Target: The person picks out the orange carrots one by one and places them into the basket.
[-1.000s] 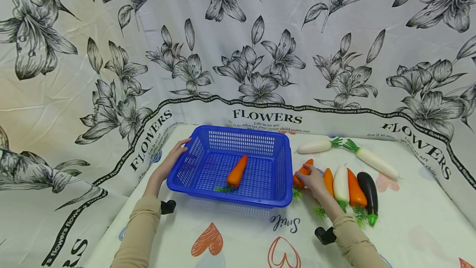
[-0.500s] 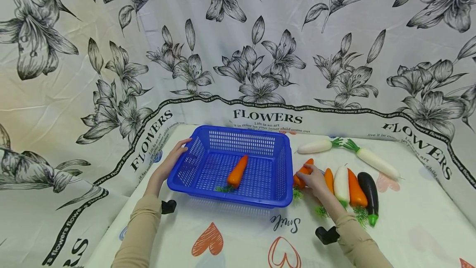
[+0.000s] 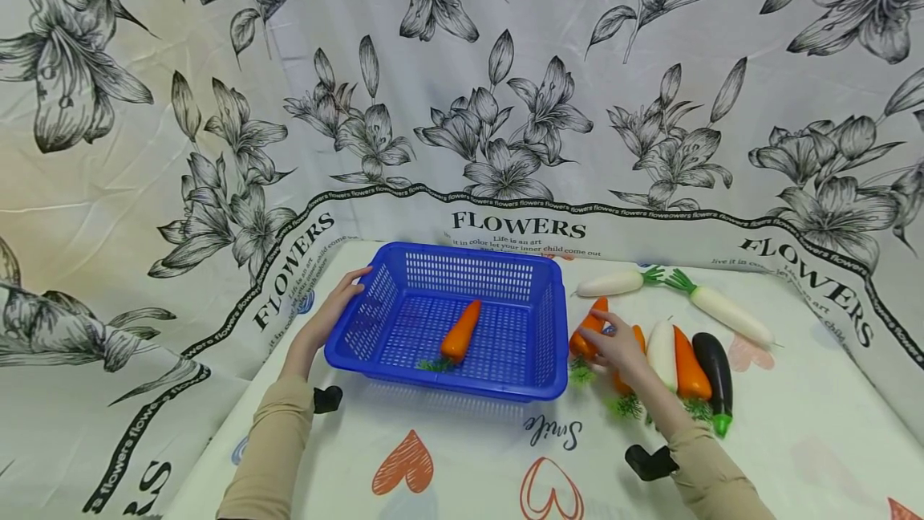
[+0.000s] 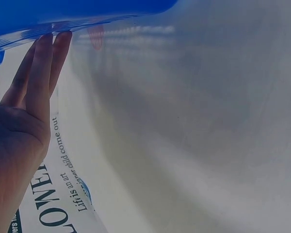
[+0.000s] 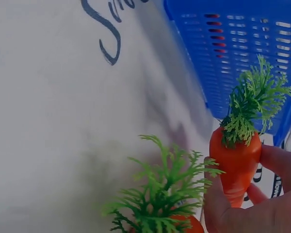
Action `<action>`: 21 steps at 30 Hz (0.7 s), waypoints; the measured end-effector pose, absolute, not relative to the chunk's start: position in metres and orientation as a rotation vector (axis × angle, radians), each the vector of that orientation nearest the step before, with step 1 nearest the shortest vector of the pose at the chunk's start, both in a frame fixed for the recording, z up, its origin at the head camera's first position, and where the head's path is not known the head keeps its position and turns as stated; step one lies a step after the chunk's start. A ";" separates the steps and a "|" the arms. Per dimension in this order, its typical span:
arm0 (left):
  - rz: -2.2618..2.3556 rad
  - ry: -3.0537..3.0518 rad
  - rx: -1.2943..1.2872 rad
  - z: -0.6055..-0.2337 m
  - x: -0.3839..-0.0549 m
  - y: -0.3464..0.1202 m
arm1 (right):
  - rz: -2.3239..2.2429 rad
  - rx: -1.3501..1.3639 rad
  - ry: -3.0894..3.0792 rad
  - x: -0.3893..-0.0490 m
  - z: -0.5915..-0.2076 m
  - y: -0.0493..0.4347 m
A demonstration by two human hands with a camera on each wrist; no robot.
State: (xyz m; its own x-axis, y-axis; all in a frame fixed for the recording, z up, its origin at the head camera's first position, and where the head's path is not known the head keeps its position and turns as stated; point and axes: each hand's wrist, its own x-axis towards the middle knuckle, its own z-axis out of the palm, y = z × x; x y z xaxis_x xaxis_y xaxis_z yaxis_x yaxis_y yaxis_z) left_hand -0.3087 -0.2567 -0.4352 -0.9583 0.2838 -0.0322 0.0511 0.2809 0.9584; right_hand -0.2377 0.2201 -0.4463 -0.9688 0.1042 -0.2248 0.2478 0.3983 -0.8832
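Yr R grip (image 3: 622, 350) pinches a carrot (image 5: 235, 162); yr L grip (image 3: 328, 318), straight-fingered, touches the blue basket (image 3: 498, 390), prob. to steady it.

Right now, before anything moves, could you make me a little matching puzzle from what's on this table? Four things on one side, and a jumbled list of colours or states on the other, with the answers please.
Things:
1. Basket
2. Eggplant
3. Left hand
4. Right hand

Colours and states:
A. Grips a carrot
B. Touches the basket's side
C. Blue, with slotted walls
D. Almost black, with a green end

Pairs: 1-C, 2-D, 3-B, 4-A
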 end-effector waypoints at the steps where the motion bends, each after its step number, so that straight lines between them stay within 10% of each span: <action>1: 1.739 2.358 0.314 -0.436 -0.309 -0.257 | -1.655 0.318 2.486 -0.237 -0.445 0.220; 21: 1.742 2.365 0.340 -0.440 -0.312 -0.260 | -1.792 0.311 2.301 -0.229 -0.408 0.228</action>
State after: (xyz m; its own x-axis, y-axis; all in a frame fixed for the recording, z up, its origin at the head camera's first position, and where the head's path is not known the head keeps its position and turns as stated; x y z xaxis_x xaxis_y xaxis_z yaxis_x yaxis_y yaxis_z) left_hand -0.3116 -0.2600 -0.4402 -0.9567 0.2908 -0.0124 0.0744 0.2856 0.9554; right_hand -0.2291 0.2281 -0.4078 -0.9560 0.0380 -0.2908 0.2912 0.2389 -0.9263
